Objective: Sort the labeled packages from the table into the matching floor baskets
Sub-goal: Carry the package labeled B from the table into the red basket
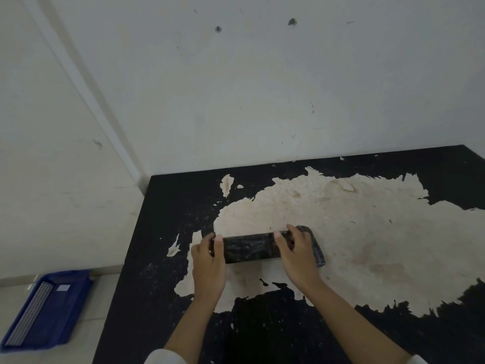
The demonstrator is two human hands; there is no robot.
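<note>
A long dark package (250, 248), wrapped in black film, lies across the worn black table (168, 206) near its middle. My left hand (208, 261) grips its left end, fingers curled over the top. At the right end my right hand (296, 254) holds it too, with a dark grey part of the package (316, 248) showing past the fingers. I cannot read any label on it. On the floor at the lower left stands a blue basket (76, 311) with a small white label and a long grey strip inside.
The tabletop has a large pale patch (354, 232) where the black coating has peeled. White walls (236, 88) meet in a corner behind the table's far left edge. Pale tiled floor (86, 342) lies between the table's left edge and the blue basket.
</note>
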